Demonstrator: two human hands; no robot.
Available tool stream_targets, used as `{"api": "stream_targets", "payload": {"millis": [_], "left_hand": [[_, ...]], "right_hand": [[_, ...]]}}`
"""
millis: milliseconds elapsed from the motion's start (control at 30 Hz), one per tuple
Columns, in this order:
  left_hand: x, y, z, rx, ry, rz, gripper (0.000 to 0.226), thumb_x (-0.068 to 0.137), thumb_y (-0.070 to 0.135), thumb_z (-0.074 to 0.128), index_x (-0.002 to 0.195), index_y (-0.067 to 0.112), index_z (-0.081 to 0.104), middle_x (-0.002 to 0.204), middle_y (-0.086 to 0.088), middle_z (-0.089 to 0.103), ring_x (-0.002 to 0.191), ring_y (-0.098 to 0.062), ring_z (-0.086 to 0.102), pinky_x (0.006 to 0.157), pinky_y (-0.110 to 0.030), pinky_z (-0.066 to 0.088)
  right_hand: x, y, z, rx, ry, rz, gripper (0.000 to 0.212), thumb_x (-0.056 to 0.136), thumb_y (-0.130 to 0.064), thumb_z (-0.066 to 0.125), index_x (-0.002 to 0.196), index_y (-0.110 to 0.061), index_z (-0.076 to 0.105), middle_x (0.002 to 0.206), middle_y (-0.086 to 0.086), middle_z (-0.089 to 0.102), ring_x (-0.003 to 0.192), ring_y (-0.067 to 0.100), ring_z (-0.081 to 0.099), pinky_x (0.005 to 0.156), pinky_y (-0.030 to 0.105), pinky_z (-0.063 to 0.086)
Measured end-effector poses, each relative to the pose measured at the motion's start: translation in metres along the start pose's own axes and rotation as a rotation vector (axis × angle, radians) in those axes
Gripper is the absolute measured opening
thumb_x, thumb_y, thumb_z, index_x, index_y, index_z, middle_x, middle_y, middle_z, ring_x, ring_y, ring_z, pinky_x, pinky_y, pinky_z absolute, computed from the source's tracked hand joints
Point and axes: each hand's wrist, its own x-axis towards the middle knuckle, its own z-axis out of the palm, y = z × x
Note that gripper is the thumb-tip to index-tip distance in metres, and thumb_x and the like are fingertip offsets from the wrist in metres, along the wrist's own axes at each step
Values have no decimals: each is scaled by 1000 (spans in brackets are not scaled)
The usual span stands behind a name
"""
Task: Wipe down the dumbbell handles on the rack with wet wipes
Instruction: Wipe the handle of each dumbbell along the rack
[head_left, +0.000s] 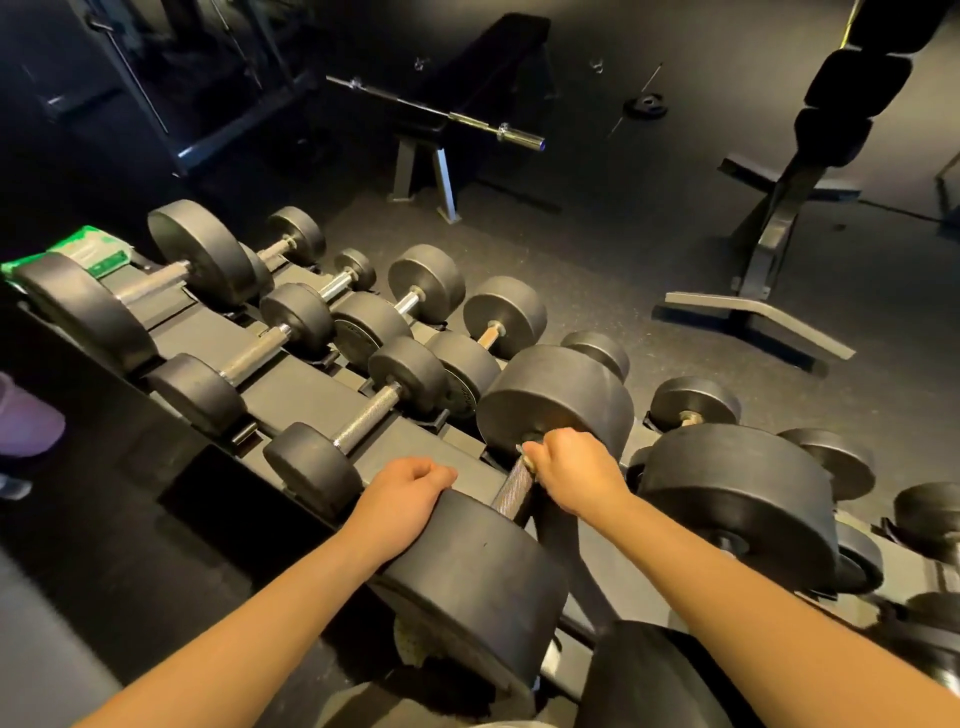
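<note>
work sits on one large dumbbell (478, 571) near the middle of the rack (291, 384). the right hand (571, 478) is closed round the far end of its knurled handle (514, 491), and a pale scrap at the fingers looks like a wipe (525, 457). the nearer stretch of the handle shows bare. the left hand (410, 499) rests on the near weight head, fingers curled over its edge, seemingly to steady it. the green pack of wet wipes (83, 254) lies at the rack's far left end, well apart. no handle shows a wet sheen, so i cannot tell which are already wiped. my guess is mid-task: this handle is under way, and the smaller dumbbells (363, 426) to the left and the heavier ones (737, 493) to the right may yet need wiping.
</note>
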Motion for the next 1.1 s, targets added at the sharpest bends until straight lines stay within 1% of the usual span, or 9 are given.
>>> {"api": "stream_targets", "payload": {"millis": [100, 167, 367, 500, 633, 733, 833, 1000, 1100], "left_hand": [[5, -6, 0, 1, -9, 5, 45, 98, 43, 61, 87, -1, 67, 73, -7, 62, 71, -19, 60, 83, -48, 54], [7, -7, -1, -2, -2, 4, 45, 97, 44, 61, 85, 1, 67, 71, -8, 61, 69, -21, 60, 79, -46, 53], [8, -10, 0, -14, -3, 12, 44, 97, 45, 61, 85, 3, 69, 77, -12, 65, 71, -15, 58, 70, -36, 46], [9, -11, -1, 8, -17, 27, 49, 98, 47, 59, 88, 0, 67, 71, -3, 55, 67, -14, 53, 67, -34, 42], [9, -12, -4, 74, -37, 78, 52, 99, 52, 56, 91, 3, 68, 80, -13, 64, 71, -16, 56, 69, -35, 44], [6, -11, -14, 152, -16, 108, 47, 100, 54, 54, 86, 12, 68, 79, -10, 65, 70, -15, 60, 69, -34, 47], [4, -15, -37, 226, 102, 153, 27, 100, 44, 59, 80, 27, 64, 68, 7, 62, 66, -8, 59, 67, -28, 49], [15, -43, -85, 359, 421, 266, 6, 97, 28, 64, 91, 27, 66, 85, 13, 61, 80, -5, 60, 73, -26, 52], [36, -68, -103, 426, 596, 230, 13, 98, 26, 62, 109, 21, 66, 103, 8, 60, 98, -11, 57, 90, -35, 51]], "right_hand": [[-3, -5, 12, -255, 120, -212, 23, 105, -35, 51, 117, -15, 51, 93, 6, 69, 79, 28, 66, 66, 36, 48], [-1, -9, 15, -266, 76, -320, 18, 103, -28, 54, 118, -18, 53, 98, 4, 70, 85, 27, 68, 74, 38, 54], [7, -25, -3, -26, -601, -470, 24, 98, -15, 51, 88, -12, 73, 80, 4, 68, 75, 23, 62, 74, 40, 57], [25, -31, -18, -595, -210, -549, 19, 97, -30, 63, 111, -20, 70, 105, 2, 64, 82, 20, 60, 70, 33, 48], [16, -36, 4, -884, -128, -600, 33, 93, -24, 68, 123, -11, 63, 120, 11, 55, 102, 29, 58, 74, 38, 53], [9, -33, 11, -624, -228, -724, 15, 99, -25, 58, 106, -16, 69, 101, 5, 63, 95, 23, 56, 78, 38, 53], [16, -31, 6, -182, -460, -569, 23, 94, -22, 53, 76, -13, 64, 72, 3, 59, 71, 18, 56, 69, 39, 52], [47, -55, 6, 183, -398, -399, 17, 96, -24, 68, 84, -14, 75, 68, -7, 65, 63, -3, 60, 59, 15, 47], [64, -79, 24, 203, -324, -429, 11, 94, -32, 72, 88, -22, 71, 72, -9, 64, 66, 1, 60, 65, 24, 51]]}}
